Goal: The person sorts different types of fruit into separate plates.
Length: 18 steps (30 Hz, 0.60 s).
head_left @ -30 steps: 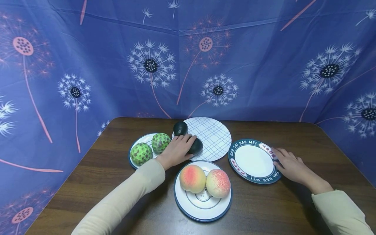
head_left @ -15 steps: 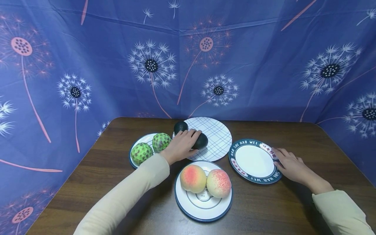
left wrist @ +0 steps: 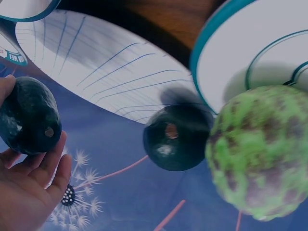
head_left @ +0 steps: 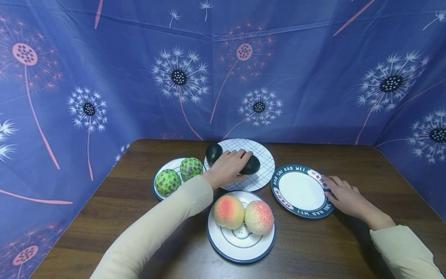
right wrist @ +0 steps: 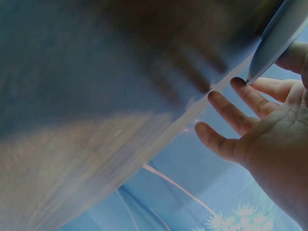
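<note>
My left hand (head_left: 226, 168) holds a dark green avocado (head_left: 251, 166) over the white checked plate (head_left: 263, 153). In the left wrist view, fingers and thumb curl round this avocado (left wrist: 31, 115). A second avocado (head_left: 213, 153) is at that plate's left edge. My right hand (head_left: 346, 197) rests at the right rim of a white plate with a lettered dark green border (head_left: 283, 207). In the right wrist view its fingers look extended and slightly spread beside the plate edge (right wrist: 276, 41).
Two peaches (head_left: 228, 212) sit on a blue-rimmed plate (head_left: 240, 254) at the front. Two knobbly green fruits with dark patches (head_left: 167, 182) lie on a plate (head_left: 158, 174) at the left. A blue dandelion-patterned cloth (head_left: 299, 77) hangs behind the wooden table (head_left: 115, 217).
My left hand has moved right across the checked plate with its avocado, away from the second one. The right hand and the lettered plate have stayed in place.
</note>
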Tool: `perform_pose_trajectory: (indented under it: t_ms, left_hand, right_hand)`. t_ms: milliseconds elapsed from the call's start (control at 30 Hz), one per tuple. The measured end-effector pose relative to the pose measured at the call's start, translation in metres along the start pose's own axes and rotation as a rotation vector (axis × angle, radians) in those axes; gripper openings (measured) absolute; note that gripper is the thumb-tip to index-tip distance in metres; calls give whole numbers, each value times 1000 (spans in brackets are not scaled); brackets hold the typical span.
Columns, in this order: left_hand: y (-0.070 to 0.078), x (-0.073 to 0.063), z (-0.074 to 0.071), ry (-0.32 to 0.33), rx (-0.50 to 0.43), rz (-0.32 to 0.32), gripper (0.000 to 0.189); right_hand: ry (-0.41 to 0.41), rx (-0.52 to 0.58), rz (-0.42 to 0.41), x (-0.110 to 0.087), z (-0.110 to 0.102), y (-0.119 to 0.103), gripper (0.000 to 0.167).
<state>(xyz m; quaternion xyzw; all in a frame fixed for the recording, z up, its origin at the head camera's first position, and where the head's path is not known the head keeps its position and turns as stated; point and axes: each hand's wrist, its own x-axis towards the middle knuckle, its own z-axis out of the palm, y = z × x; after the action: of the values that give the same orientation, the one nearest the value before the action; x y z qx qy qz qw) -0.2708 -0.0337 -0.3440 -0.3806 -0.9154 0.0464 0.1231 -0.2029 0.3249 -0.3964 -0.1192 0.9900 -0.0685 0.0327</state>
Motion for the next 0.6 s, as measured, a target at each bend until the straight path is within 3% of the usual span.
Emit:
perform_pose_trajectory:
  t_ms: [600]
  left_hand:
    - [25, 34, -15, -55, 85, 63, 69]
  right_hand:
    - [1, 0, 2, 0, 0, 0, 59]
